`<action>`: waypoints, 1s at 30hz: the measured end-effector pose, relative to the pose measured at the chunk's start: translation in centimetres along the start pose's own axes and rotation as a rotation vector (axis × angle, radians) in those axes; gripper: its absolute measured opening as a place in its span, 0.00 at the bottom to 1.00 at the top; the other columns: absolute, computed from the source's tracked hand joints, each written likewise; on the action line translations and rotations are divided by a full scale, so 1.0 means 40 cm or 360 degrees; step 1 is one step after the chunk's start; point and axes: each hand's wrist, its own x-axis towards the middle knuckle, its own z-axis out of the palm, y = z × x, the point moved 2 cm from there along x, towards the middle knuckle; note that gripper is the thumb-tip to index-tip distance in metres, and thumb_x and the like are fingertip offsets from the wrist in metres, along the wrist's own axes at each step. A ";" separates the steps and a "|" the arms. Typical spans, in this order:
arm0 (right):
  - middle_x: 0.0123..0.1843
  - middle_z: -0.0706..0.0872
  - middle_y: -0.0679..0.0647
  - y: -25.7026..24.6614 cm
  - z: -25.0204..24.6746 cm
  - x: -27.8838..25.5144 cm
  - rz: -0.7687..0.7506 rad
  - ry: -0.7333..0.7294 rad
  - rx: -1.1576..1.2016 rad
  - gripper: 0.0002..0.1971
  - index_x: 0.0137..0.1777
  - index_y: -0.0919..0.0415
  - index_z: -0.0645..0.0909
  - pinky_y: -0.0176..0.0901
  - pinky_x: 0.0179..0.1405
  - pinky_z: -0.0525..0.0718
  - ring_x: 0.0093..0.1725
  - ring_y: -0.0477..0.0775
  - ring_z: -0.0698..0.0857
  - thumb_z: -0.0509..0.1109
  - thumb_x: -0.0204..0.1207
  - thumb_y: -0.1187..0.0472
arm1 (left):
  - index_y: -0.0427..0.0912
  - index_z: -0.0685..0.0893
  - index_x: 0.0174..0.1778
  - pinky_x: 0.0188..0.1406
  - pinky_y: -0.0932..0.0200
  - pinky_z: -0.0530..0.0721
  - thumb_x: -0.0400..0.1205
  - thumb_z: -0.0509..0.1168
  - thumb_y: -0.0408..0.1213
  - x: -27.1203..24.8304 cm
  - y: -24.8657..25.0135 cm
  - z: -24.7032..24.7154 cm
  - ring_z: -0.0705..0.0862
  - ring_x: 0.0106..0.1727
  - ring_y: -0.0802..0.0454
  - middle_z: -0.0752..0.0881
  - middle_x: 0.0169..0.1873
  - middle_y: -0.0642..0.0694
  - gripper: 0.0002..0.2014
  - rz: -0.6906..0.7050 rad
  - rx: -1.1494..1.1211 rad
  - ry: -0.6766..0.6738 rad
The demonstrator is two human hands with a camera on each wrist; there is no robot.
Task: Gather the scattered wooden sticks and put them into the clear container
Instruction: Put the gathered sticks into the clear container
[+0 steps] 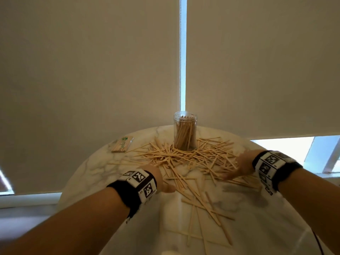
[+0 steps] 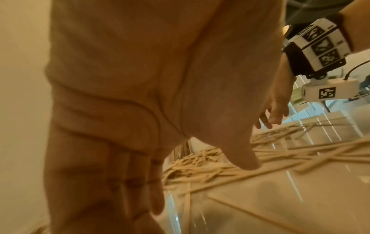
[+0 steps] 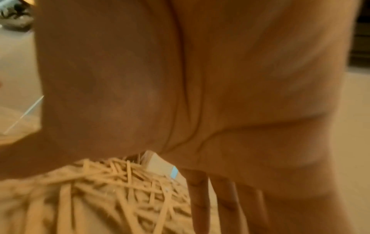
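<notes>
hands (image 1: 198,176) flank sticks (image 1: 185,159); head shows jar (image 1: 185,132).

Two hands (image 1: 160,178), one clear container (image 1: 184,133), one packet (image 1: 122,144), countless wooden sticks (image 1: 184,159)

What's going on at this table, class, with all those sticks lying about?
A person is tidying loose wooden sticks off a round marble table. Both hands are open and empty, the left hand and right hand reaching in from either side of the heap. The clear container stands upright behind it, already holding many sticks. A small packet lies far left.
</notes>
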 end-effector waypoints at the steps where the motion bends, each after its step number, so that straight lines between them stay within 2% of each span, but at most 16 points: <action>1: 0.73 0.82 0.55 0.000 0.015 -0.007 0.0024 -0.0025 0.0020 0.58 0.75 0.61 0.77 0.49 0.71 0.75 0.71 0.58 0.80 0.60 0.58 0.13 | 0.36 0.83 0.43 0.45 0.54 0.78 0.78 0.57 0.72 -0.010 0.006 0.013 0.79 0.40 0.48 0.78 0.36 0.45 0.36 0.0009 0.0047 -0.0055; 3: 0.71 0.83 0.55 -0.016 0.036 -0.013 0.0002 -0.0026 0.0103 0.54 0.74 0.60 0.77 0.49 0.68 0.78 0.69 0.58 0.81 0.68 0.59 0.18 | 0.33 0.84 0.57 0.50 0.53 0.80 0.80 0.60 0.67 -0.021 0.019 0.022 0.81 0.47 0.46 0.81 0.41 0.42 0.35 0.0038 0.0036 -0.0089; 4: 0.66 0.85 0.55 -0.027 0.038 -0.013 -0.0033 0.0003 0.0155 0.48 0.69 0.61 0.80 0.48 0.65 0.80 0.65 0.58 0.83 0.72 0.61 0.22 | 0.32 0.83 0.61 0.52 0.54 0.80 0.81 0.63 0.64 -0.024 0.026 0.018 0.82 0.50 0.45 0.82 0.43 0.42 0.34 0.0047 -0.0014 -0.0066; 6: 0.48 0.88 0.52 -0.052 0.032 -0.027 -0.0107 0.0038 0.0230 0.29 0.45 0.60 0.83 0.44 0.53 0.82 0.51 0.55 0.84 0.76 0.67 0.31 | 0.34 0.82 0.61 0.53 0.54 0.80 0.84 0.64 0.56 -0.020 0.039 0.008 0.83 0.55 0.44 0.85 0.46 0.41 0.26 0.0064 -0.0093 0.0003; 7: 0.40 0.86 0.50 -0.065 0.029 -0.031 -0.0137 0.0039 0.0246 0.24 0.37 0.59 0.80 0.44 0.50 0.82 0.46 0.55 0.84 0.78 0.69 0.36 | 0.33 0.82 0.64 0.57 0.54 0.80 0.86 0.62 0.53 -0.014 0.044 0.005 0.83 0.60 0.43 0.86 0.54 0.39 0.24 0.0050 -0.0148 0.0036; 8: 0.37 0.85 0.50 -0.079 0.027 -0.037 -0.0174 0.0044 0.0245 0.22 0.36 0.59 0.81 0.44 0.48 0.83 0.43 0.54 0.83 0.79 0.70 0.40 | 0.33 0.82 0.66 0.60 0.53 0.80 0.87 0.60 0.53 -0.009 0.052 0.001 0.82 0.65 0.42 0.85 0.61 0.38 0.25 0.0032 -0.0197 0.0079; 10: 0.41 0.86 0.52 -0.111 0.026 -0.043 -0.0228 0.0072 0.0183 0.18 0.47 0.62 0.88 0.44 0.46 0.83 0.44 0.54 0.83 0.78 0.73 0.46 | 0.34 0.82 0.67 0.64 0.50 0.79 0.85 0.54 0.64 0.007 0.073 0.005 0.81 0.67 0.41 0.83 0.66 0.39 0.34 0.0030 -0.0293 0.0118; 12: 0.47 0.86 0.54 -0.144 0.028 -0.046 -0.0265 0.0122 0.0142 0.17 0.58 0.64 0.87 0.44 0.46 0.84 0.47 0.54 0.83 0.75 0.76 0.53 | 0.37 0.84 0.63 0.63 0.50 0.80 0.79 0.54 0.73 0.019 0.105 0.009 0.82 0.64 0.41 0.84 0.63 0.39 0.40 0.0060 -0.0333 0.0142; 14: 0.50 0.85 0.55 -0.174 0.033 -0.054 -0.0307 0.0159 0.0132 0.15 0.62 0.66 0.85 0.45 0.49 0.83 0.48 0.55 0.82 0.71 0.80 0.58 | 0.39 0.84 0.54 0.56 0.53 0.80 0.81 0.57 0.68 0.041 0.137 0.016 0.83 0.55 0.43 0.84 0.54 0.40 0.32 0.0067 -0.0257 0.0180; 15: 0.49 0.83 0.56 -0.185 0.033 -0.061 -0.0324 0.0171 0.0112 0.14 0.62 0.67 0.84 0.45 0.50 0.83 0.48 0.56 0.81 0.69 0.82 0.58 | 0.39 0.84 0.55 0.55 0.52 0.80 0.85 0.57 0.62 0.051 0.148 0.015 0.83 0.54 0.43 0.84 0.53 0.41 0.27 0.0076 -0.0212 0.0218; 18: 0.48 0.82 0.56 -0.193 0.029 -0.074 -0.0350 0.0177 0.0094 0.15 0.62 0.67 0.84 0.46 0.49 0.83 0.46 0.56 0.80 0.69 0.83 0.57 | 0.39 0.83 0.64 0.60 0.48 0.81 0.88 0.58 0.43 0.070 0.151 0.011 0.83 0.63 0.41 0.84 0.63 0.41 0.16 0.0002 -0.0131 0.0208; 20: 0.47 0.82 0.56 -0.186 0.028 -0.081 -0.0351 0.0142 0.0143 0.16 0.61 0.68 0.85 0.44 0.44 0.80 0.45 0.56 0.80 0.69 0.83 0.56 | 0.37 0.83 0.64 0.60 0.49 0.82 0.87 0.59 0.37 0.075 0.141 0.009 0.83 0.64 0.41 0.84 0.63 0.41 0.14 -0.0030 -0.0114 0.0212; 22: 0.47 0.82 0.56 -0.180 0.028 -0.085 -0.0350 0.0169 0.0185 0.18 0.61 0.68 0.85 0.44 0.44 0.79 0.45 0.56 0.80 0.69 0.83 0.53 | 0.36 0.84 0.62 0.58 0.50 0.83 0.87 0.59 0.39 0.074 0.134 0.006 0.84 0.62 0.41 0.85 0.61 0.40 0.14 -0.0041 -0.0101 0.0256; 26: 0.50 0.85 0.56 -0.183 0.026 -0.094 -0.0335 0.0177 0.0292 0.21 0.62 0.67 0.83 0.46 0.52 0.87 0.53 0.59 0.88 0.73 0.80 0.49 | 0.37 0.83 0.59 0.48 0.53 0.81 0.83 0.62 0.61 0.078 0.141 0.017 0.82 0.50 0.44 0.83 0.47 0.42 0.27 -0.0060 -0.0128 0.0237; 28: 0.58 0.87 0.59 -0.187 0.025 -0.097 -0.0314 0.0131 0.0355 0.21 0.65 0.68 0.82 0.48 0.59 0.88 0.59 0.60 0.88 0.74 0.80 0.52 | 0.36 0.83 0.61 0.46 0.54 0.79 0.84 0.63 0.56 0.069 0.150 0.010 0.83 0.53 0.43 0.85 0.53 0.41 0.24 0.0010 -0.0064 0.0242; 30: 0.60 0.87 0.60 -0.190 0.024 -0.098 -0.0297 0.0110 0.0384 0.21 0.67 0.68 0.81 0.50 0.60 0.88 0.60 0.61 0.88 0.74 0.80 0.54 | 0.34 0.82 0.65 0.51 0.53 0.81 0.88 0.61 0.47 0.057 0.157 -0.004 0.84 0.61 0.42 0.85 0.61 0.40 0.20 0.0074 -0.0003 0.0253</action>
